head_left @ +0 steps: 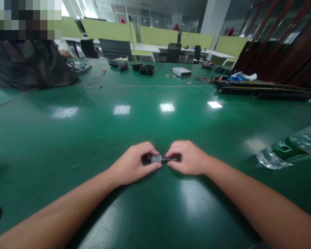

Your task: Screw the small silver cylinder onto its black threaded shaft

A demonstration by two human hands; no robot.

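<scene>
Low over the green table (98, 128), both hands meet near the middle of the view. My left hand (137, 162) pinches a small grey and black cylindrical object (156, 158) between thumb and fingers. My right hand (188, 157) is closed on the thin, dark ribbed part (169, 159) at the object's right end. The object lies sideways between the hands, and its two parts touch or are joined. Its outer ends are partly hidden by my fingers.
A clear water bottle with a green label (287, 149) lies at the right. A dark bag (33, 65) stands at the back left. Along the far side are a silver box (181, 72), black items (147, 70), a cable (93, 81) and long black strips (259, 90).
</scene>
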